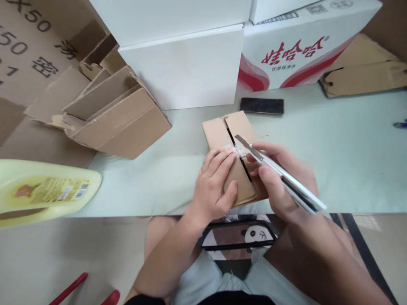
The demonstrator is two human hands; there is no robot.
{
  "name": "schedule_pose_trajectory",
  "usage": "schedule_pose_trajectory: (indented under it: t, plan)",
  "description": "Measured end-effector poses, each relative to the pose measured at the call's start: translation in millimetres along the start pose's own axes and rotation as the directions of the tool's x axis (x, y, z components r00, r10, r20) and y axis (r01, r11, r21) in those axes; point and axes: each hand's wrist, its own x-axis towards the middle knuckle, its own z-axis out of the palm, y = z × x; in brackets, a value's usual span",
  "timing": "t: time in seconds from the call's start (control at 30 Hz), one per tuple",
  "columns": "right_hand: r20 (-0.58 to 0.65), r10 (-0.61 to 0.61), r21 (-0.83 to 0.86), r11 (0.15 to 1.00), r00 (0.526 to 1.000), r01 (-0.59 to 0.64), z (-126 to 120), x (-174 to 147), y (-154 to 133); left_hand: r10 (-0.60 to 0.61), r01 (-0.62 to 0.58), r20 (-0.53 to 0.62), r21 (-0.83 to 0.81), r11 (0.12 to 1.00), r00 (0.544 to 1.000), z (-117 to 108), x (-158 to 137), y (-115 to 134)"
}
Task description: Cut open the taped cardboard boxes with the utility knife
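A small brown cardboard box (243,186) lies on the table in front of me, a dark gap running between its top flaps. Clear tape (240,151) crosses the gap near the middle. My left hand (216,182) rests flat on the left flap, fingers stretched out and fingertips at the tape. In my right hand (282,178) is a box cutter (276,167) with a white handle, gripped between thumb and fingers. Its bare blade points up and left, above the right flap; whether it touches the cardboard I cannot tell.
A black phone (262,106) lies behind the box. White cartons (187,67) line the back of the table (152,178). At left are an open cardboard box (124,123) and a yellow bottle (47,192). Flattened cardboard (365,78) and a pen (400,125) are at right.
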Motion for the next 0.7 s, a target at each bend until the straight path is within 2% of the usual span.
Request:
schedule_pose_trajectory:
  t: [0.17, 0.5, 0.7]
  plan:
    - [-0.012, -0.066, -0.136, 0.989, 0.998, 0.064, 3.8, 4.1, -6.4, -0.019, 0.019, -0.008, 0.014, 1.0, 1.0, 1.4, -1.6, -0.3]
    - [0.058, -0.037, -0.193, 0.98, 0.998, 0.048, 5.1, 5.4, -5.9, -0.038, 0.037, -0.025, -0.02, 0.999, 0.999, 5.3, -3.3, 0.5]
    - [0.047, -0.054, -0.22, 0.974, 0.997, 0.063, 5.6, 6.8, -8.2, -0.032, 0.031, -0.031, -0.017, 0.999, 0.999, 5.2, -3.3, 0.2]
